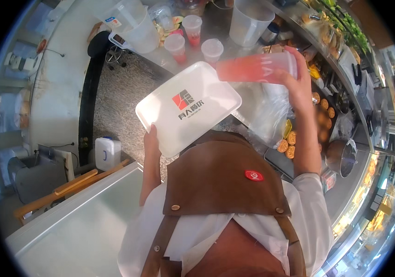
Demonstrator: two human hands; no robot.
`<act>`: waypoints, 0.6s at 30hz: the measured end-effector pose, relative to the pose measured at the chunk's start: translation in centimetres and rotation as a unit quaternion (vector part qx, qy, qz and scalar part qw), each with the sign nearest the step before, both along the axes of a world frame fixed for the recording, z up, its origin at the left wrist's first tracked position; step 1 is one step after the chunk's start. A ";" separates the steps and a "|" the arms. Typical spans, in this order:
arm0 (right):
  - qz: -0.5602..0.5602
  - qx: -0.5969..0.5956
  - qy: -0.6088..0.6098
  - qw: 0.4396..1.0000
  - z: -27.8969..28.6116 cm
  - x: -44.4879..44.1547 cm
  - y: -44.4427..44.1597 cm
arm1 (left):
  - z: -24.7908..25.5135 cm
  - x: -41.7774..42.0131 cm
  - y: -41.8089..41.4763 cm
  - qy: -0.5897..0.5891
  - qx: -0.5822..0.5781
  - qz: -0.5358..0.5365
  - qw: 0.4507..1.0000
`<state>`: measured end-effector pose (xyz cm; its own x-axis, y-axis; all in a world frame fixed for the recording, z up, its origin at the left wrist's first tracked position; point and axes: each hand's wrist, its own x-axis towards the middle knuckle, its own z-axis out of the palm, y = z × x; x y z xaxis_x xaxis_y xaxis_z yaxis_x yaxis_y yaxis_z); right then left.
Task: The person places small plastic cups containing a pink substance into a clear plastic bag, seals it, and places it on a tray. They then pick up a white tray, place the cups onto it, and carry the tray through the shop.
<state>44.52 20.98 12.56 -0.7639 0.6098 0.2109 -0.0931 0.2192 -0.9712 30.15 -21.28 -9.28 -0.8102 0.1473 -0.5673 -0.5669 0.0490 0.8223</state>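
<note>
A white rectangular tray (214,100) with a printed logo is held up before me, its near left corner gripped by my left hand (152,142). My right hand (296,72) is wrapped around the lid end of a clear plastic cup (253,68) of pink-red drink. Seen from above, this cup lies sideways across the view, its base end over the tray's far right edge; whether the two touch I cannot tell. Beyond the tray, three lidded cups stand on the metal worktop: one at the left (175,48), one farther back (193,30) and one nearest the tray (212,50).
Large plastic jugs stand at back left (137,31) and back right (252,24). Clear plastic wrap (273,110) covers part of the worktop's right side. Round patterned pastries (290,138) lie on dark trays beside a metal bowl (341,157). A white freezer lid (90,221) fills the lower left.
</note>
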 end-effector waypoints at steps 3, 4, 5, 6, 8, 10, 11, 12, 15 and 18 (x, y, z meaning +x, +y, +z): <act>0.030 -0.274 0.106 0.956 -1.8 0.6 -0.3 | 1.1 0.5 0.7 0.016 0.004 0.001 1.000; 0.041 -0.347 0.139 0.927 -2.9 0.7 -0.5 | 1.4 0.4 0.9 0.023 0.004 -0.002 1.000; 0.053 -0.417 0.172 0.891 -4.2 0.8 -0.6 | 1.4 0.3 0.9 0.011 0.001 0.008 1.000; 0.069 -0.461 0.196 0.863 -5.6 0.8 -0.7 | 1.3 0.1 0.7 0.000 -0.004 0.017 1.000; 0.101 -0.514 0.220 0.823 -6.1 0.4 -1.5 | 1.8 0.0 0.8 -0.010 -0.024 0.022 0.999; 0.119 -0.561 0.240 0.783 -6.7 -0.2 -1.9 | 2.9 0.0 0.8 -0.006 -0.054 0.021 0.998; 0.104 -0.559 0.242 0.786 -6.7 -0.2 -2.1 | 2.7 -0.1 0.4 -0.008 -0.050 0.024 0.998; 0.093 -0.560 0.241 0.787 -6.1 -0.5 -2.5 | 1.9 0.0 -0.3 -0.009 -0.046 0.031 0.998; 0.089 -0.562 0.252 0.783 -6.7 -0.5 -1.8 | 0.8 0.1 -1.3 -0.020 -0.049 0.034 0.998; 0.070 -0.559 0.243 0.789 -7.3 0.0 -1.2 | 1.3 0.7 -1.0 -0.018 -0.054 0.039 0.998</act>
